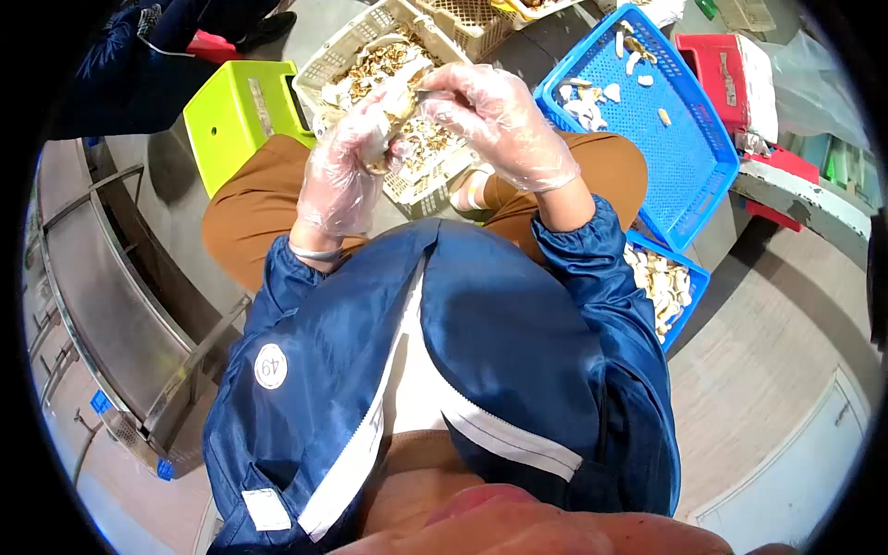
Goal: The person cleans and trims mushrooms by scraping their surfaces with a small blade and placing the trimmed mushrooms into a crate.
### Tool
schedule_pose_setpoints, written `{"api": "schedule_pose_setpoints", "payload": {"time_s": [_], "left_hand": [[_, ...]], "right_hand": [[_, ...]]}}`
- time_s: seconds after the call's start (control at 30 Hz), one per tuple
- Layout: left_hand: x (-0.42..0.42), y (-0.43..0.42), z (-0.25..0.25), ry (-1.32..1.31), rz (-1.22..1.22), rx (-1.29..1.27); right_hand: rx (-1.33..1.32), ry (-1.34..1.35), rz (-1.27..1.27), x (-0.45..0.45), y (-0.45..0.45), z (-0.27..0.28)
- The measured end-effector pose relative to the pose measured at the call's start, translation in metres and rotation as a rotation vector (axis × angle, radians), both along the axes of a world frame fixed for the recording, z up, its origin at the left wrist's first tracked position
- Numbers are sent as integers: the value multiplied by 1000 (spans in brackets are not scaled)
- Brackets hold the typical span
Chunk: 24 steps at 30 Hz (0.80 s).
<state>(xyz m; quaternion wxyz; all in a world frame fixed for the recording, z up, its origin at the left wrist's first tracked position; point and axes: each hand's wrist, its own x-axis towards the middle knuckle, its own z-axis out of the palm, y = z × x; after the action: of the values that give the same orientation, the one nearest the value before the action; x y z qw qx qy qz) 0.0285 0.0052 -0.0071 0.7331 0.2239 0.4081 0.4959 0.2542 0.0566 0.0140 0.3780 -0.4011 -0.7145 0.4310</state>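
Note:
In a clear plastic glove, my left hand (344, 171) is closed around a pale, yellowish-white mushroom (400, 100). My right hand (495, 120), gloved the same way, has its fingers curled and pinched right beside the mushroom. What those fingers hold, if anything, is hidden. Below both hands stands a cream perforated crate (314, 81) holding pale and brown mushroom pieces (375, 69). To the right of my right hand is a blue perforated basket (689, 148), with several white pieces (585, 104) lying mostly toward its left side and far end.
A smaller blue basket (696, 282) full of pale pieces sits by my right elbow. A lime-green stool (227, 125) stands left of my knee, near another person's dark sleeve (120, 79). Red stools (717, 79) are at right; a metal frame (111, 277) runs along the left.

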Motion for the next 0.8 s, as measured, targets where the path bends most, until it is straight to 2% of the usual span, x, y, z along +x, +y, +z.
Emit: {"api": "schedule_pose_setpoints", "payload": {"time_s": [0.03,0.13,0.17,0.27,0.3,0.53,0.6,0.67,0.7,0.8], "left_hand": [[1,0,3,-16,-2,-8],[0,1,3,-85,-19,-22],[-4,0,-2,-118,-27,-20],[-9,-1,-8,-119,-17,-15],[-12,-1,-7,-141,-49,3],[-6,-12,12,30,-58,135],[-12,-14,14,114,-88,149],[-16,-14,7,34,-84,138],[-17,-15,4,-21,-60,104],[-15,-16,9,-75,-25,57]], "right_hand": [[-132,66,-10,-1,0,-8],[-78,19,-33,3,0,0],[-216,215,-5,-2,0,-5],[-257,185,81,1,-4,-1],[-13,63,92,2,-1,-1],[173,149,73,-9,-4,3],[-117,280,131,-9,-7,-1],[-308,430,140,-13,-7,-10],[-200,368,157,-12,-4,-10],[-316,427,75,-17,-10,-3]]}}
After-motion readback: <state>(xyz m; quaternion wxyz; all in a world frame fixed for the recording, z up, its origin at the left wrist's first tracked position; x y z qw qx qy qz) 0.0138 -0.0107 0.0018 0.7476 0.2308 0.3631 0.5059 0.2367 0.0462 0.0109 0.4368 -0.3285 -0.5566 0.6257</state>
